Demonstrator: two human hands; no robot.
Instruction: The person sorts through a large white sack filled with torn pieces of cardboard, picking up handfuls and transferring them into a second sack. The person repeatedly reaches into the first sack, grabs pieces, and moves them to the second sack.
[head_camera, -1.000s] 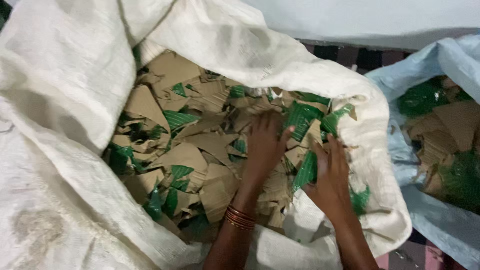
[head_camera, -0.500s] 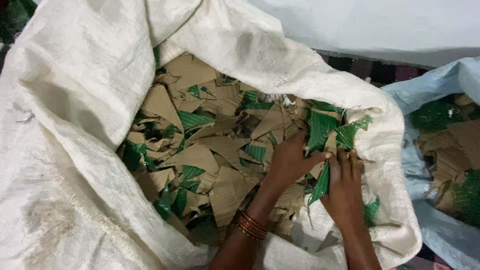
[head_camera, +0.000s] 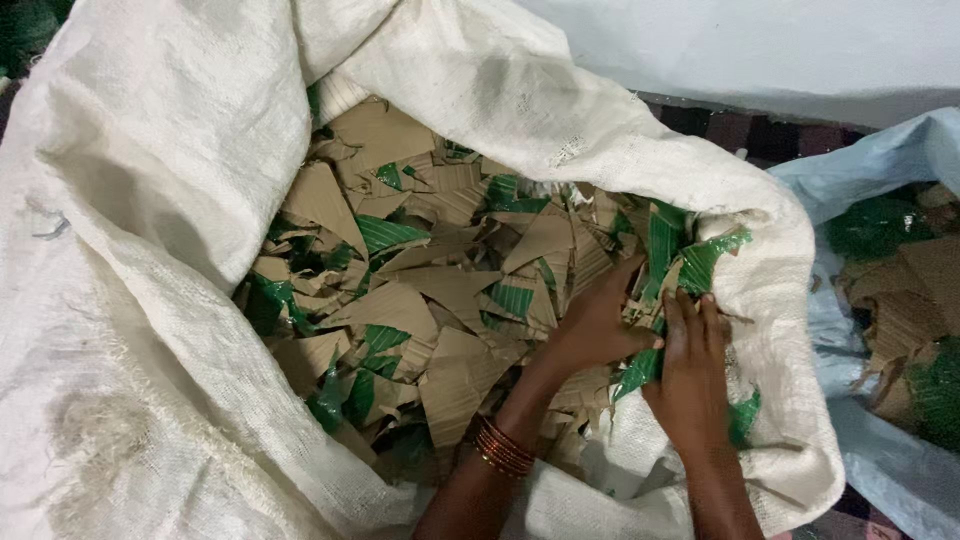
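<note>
A big white woven plastic sack (head_camera: 150, 200) fills most of the view, its mouth pulled wide open and its rim folded outward on the near right side. Inside it lies a heap of torn brown corrugated cardboard pieces (head_camera: 430, 300), many of them triangular and many with a green printed face; they lie loose and cross each other in all directions. At the far right there is a second sack of pale blue woven plastic (head_camera: 860, 180), also open, with similar brown and green scraps (head_camera: 900, 300) in it; it is just beside the white sack. A white wall (head_camera: 780, 50) runs along the far edge

Both hands are inside the white sack, at the right part of the heap, close together. The left hand (head_camera: 595, 325) lies palm down on the cardboard with its fingers spread and pressed into the pieces, and a green strip (head_camera: 640, 370) shows just under its thumb side. On the left wrist sit several thin copper-coloured bangles (head_camera: 500, 447). The right hand (head_camera: 690, 370) lies flat near the sack's rim, fingers straight and together, on top of scraps; I cannot tell if it grips any piece
</note>
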